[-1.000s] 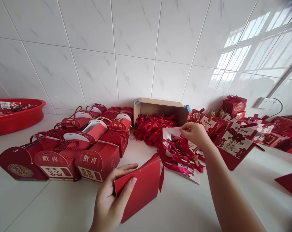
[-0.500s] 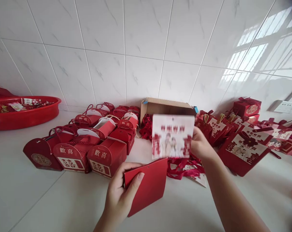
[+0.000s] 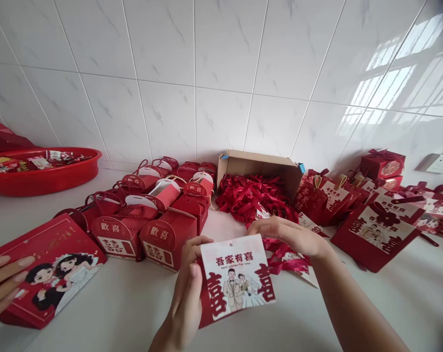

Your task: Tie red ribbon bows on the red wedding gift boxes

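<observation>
My left hand (image 3: 186, 293) grips a flat red gift bag (image 3: 205, 320) from its left side. A white card (image 3: 239, 278) with red characters and a drawn wedding couple lies over the front of the bag and covers most of it. At the card's upper right edge is my right hand (image 3: 289, 234), fingers stretched to the left and tips partly hidden behind the card. Red ribbons (image 3: 283, 259) lie beneath that hand on the white counter, along with another white card (image 3: 309, 276).
A cardboard box (image 3: 260, 160) spills red ribbons (image 3: 250, 195). Red handled boxes (image 3: 170, 237) stand left, finished bags (image 3: 377, 232) right. At far left, another person's hand (image 3: 3, 286) touches a red bag with a cartoon couple (image 3: 60, 274). Behind it sits a red basin (image 3: 41, 181) of sweets.
The white card came down from my right hand onto the red bag's front. My right hand moved down and left. Another person's hand with a cartoon-couple bag entered at left.
</observation>
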`<action>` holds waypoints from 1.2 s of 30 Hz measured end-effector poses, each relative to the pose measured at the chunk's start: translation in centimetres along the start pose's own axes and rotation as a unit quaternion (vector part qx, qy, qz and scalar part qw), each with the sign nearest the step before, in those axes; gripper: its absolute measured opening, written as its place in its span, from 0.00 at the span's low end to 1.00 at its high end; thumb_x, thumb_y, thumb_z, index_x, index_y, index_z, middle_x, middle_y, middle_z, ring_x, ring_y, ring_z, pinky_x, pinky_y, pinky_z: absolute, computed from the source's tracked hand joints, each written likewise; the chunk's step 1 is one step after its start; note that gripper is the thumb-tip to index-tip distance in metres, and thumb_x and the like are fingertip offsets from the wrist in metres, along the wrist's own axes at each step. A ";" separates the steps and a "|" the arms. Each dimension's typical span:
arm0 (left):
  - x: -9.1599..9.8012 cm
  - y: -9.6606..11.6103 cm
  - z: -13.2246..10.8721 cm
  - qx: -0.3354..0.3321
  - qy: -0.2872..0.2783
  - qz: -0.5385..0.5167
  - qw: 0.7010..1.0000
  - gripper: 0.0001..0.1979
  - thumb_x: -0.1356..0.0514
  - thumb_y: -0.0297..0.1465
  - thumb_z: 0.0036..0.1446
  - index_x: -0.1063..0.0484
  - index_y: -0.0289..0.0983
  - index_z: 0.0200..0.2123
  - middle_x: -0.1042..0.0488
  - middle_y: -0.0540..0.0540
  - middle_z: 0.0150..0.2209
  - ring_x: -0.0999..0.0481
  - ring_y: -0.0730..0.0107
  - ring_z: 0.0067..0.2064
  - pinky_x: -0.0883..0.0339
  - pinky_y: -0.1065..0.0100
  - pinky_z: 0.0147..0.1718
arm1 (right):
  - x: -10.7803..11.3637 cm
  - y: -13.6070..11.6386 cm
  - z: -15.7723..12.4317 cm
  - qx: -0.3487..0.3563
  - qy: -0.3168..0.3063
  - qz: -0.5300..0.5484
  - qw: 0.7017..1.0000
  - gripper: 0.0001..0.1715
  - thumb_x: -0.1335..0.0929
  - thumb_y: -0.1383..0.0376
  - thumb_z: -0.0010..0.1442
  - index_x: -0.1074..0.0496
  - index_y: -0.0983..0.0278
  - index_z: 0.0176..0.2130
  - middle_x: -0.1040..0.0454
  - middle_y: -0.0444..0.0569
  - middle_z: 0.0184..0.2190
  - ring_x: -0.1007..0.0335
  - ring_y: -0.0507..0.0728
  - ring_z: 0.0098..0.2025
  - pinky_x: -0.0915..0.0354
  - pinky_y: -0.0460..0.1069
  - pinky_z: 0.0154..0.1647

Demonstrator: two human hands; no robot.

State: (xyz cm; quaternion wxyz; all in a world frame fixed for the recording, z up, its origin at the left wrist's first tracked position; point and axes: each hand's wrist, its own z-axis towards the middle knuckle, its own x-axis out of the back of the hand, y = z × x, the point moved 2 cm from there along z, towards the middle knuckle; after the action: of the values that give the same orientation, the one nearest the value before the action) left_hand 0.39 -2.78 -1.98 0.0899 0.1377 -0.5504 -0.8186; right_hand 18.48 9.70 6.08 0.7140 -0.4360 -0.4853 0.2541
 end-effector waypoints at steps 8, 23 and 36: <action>-0.8 0.7 0.3 -0.035 0.042 0.095 0.994 0.13 0.38 0.40 0.53 0.33 0.39 0.37 0.33 0.44 0.44 0.28 0.64 0.42 0.33 0.66 0.42 | -1.6 -1.3 0.7 0.011 0.029 -0.216 0.976 0.25 0.30 0.52 0.54 0.29 0.65 0.45 0.25 0.51 0.40 0.29 0.56 0.40 0.35 0.48 0.39; -0.4 0.4 -0.1 -0.079 0.055 0.130 0.987 0.15 0.43 0.39 0.57 0.39 0.41 0.46 0.33 0.45 0.41 0.32 0.63 0.45 0.36 0.65 0.44 | -4.5 -2.4 1.7 0.094 -0.007 -0.219 0.971 0.15 0.34 0.74 0.56 0.26 0.65 0.43 0.25 0.49 0.36 0.32 0.52 0.34 0.37 0.46 0.36; -0.9 0.7 -0.1 -0.053 0.058 0.125 0.989 0.13 0.43 0.38 0.58 0.38 0.40 0.44 0.33 0.44 0.43 0.31 0.64 0.46 0.35 0.68 0.43 | -4.8 -2.3 1.6 0.054 0.034 -0.210 0.976 0.17 0.33 0.72 0.55 0.27 0.63 0.45 0.22 0.47 0.37 0.30 0.51 0.30 0.38 0.44 0.32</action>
State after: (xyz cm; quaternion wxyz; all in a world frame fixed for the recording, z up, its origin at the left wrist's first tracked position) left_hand 1.31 -2.82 -1.25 0.2308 0.1103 -0.5129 -0.8194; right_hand 14.94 5.45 6.06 0.7897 -0.2937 -0.5273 0.1097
